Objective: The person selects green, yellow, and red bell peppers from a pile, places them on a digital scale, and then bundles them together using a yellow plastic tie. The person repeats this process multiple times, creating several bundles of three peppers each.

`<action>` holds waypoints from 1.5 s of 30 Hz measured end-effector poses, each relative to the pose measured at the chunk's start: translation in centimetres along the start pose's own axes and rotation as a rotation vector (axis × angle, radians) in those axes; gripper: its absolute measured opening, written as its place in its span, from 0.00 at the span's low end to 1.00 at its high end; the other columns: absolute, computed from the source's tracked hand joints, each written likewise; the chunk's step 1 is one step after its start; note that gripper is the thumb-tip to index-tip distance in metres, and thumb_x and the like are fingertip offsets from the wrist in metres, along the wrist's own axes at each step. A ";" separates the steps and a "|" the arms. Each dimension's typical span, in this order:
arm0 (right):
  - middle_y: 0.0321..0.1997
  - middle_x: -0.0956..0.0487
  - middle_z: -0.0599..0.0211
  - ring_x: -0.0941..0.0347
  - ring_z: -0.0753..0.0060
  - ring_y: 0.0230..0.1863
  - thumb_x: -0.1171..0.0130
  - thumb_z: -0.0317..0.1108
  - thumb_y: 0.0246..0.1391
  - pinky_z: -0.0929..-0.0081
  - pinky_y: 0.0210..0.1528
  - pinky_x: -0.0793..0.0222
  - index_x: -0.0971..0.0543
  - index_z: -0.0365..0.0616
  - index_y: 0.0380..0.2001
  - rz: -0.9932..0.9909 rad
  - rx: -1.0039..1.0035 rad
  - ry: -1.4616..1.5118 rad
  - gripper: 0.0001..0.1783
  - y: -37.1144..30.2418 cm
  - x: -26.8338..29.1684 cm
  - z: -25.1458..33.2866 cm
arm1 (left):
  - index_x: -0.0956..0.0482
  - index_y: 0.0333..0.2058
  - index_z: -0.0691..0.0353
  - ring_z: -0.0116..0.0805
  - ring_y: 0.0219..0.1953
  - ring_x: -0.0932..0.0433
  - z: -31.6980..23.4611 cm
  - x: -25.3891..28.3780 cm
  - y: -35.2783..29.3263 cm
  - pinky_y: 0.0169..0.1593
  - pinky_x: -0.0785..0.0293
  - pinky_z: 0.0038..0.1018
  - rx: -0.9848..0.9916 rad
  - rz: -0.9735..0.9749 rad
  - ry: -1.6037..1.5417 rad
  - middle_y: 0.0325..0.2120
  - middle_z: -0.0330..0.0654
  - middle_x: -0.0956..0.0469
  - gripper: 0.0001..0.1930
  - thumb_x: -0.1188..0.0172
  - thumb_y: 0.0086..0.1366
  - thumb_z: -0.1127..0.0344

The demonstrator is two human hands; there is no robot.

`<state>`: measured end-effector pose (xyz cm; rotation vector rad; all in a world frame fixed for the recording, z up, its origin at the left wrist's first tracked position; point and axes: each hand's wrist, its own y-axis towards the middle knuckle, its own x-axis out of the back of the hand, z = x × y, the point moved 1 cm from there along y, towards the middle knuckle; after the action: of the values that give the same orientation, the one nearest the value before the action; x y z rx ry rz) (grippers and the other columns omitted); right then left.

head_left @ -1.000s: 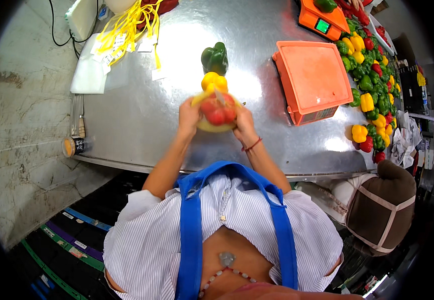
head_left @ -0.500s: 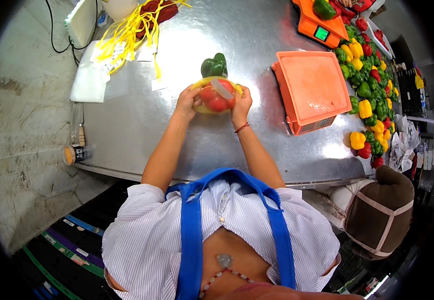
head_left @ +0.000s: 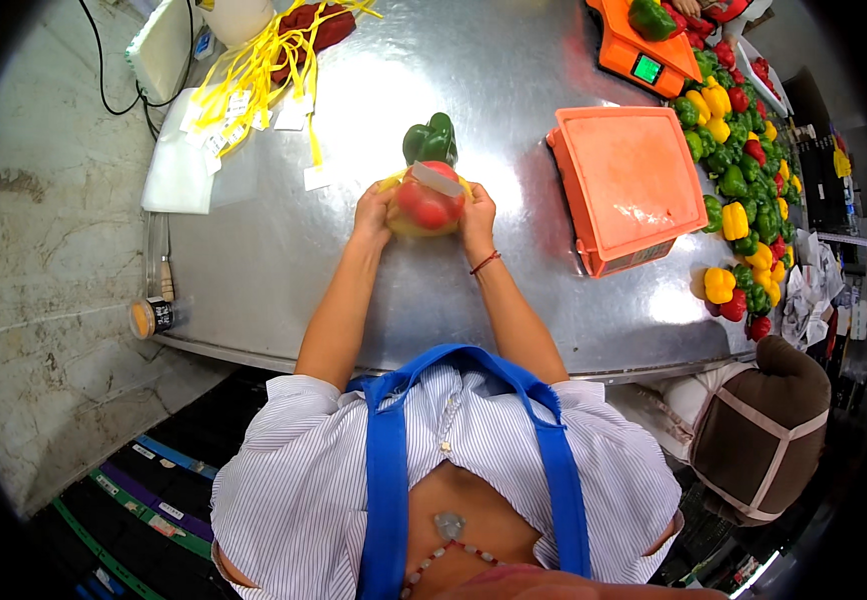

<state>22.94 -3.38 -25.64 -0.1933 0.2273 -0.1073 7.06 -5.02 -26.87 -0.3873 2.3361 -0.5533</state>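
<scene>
My left hand [head_left: 374, 212] and my right hand [head_left: 478, 215] grip opposite sides of a see-through yellow bag [head_left: 416, 233], fingers closed on its edges. Inside it shows a red bell pepper [head_left: 428, 210], with a pale label strip [head_left: 437, 179] across its top. Just beyond, a green bell pepper [head_left: 431, 140] touches or overlaps the bag's far side; whether it lies inside cannot be told. The bag is held over the metal table [head_left: 284, 290].
An orange scale [head_left: 634, 180] stands right of my hands. Behind it is another orange scale [head_left: 644, 45] bearing a green pepper. Mixed bell peppers [head_left: 739, 180] pile along the right. Yellow strips with white tags [head_left: 299, 70] lie back left; a jar [head_left: 151, 317] sits by the left edge.
Both hands have kept their grip on the bag. The pale label strip has turned flatter and the bag has tilted slightly. The whole view has shifted a little.
</scene>
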 end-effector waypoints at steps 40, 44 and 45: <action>0.08 0.36 0.68 0.41 0.76 0.09 0.41 0.42 0.40 0.75 0.11 0.48 0.32 0.39 0.08 0.266 -0.209 -0.384 0.20 10.2 -3.4 10.8 | 0.33 0.21 0.61 0.17 0.06 0.45 -11.1 -11.4 -1.1 0.07 0.53 0.13 0.196 -0.150 -0.047 0.11 0.34 0.37 0.06 0.55 0.56 0.73; 0.12 0.35 0.68 0.43 0.78 0.10 0.44 0.37 0.42 0.78 0.10 0.51 0.31 0.41 0.13 0.263 -0.288 -0.314 0.14 9.6 -3.9 11.2 | 0.36 0.20 0.59 0.17 0.07 0.47 -10.5 -9.8 -0.5 0.07 0.53 0.12 0.202 -0.169 -0.004 0.10 0.31 0.40 0.08 0.57 0.58 0.73; 0.13 0.34 0.70 0.43 0.80 0.10 0.46 0.34 0.43 0.78 0.10 0.54 0.30 0.42 0.15 0.255 -0.294 -0.256 0.10 9.4 -4.0 11.0 | 0.36 0.19 0.58 0.16 0.07 0.47 -10.2 -9.3 0.2 0.07 0.53 0.12 0.202 -0.164 0.012 0.10 0.31 0.41 0.09 0.57 0.58 0.73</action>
<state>22.43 8.27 -16.20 -0.4647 0.0098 0.2052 6.62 1.85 -14.95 -0.4835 2.2457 -0.8645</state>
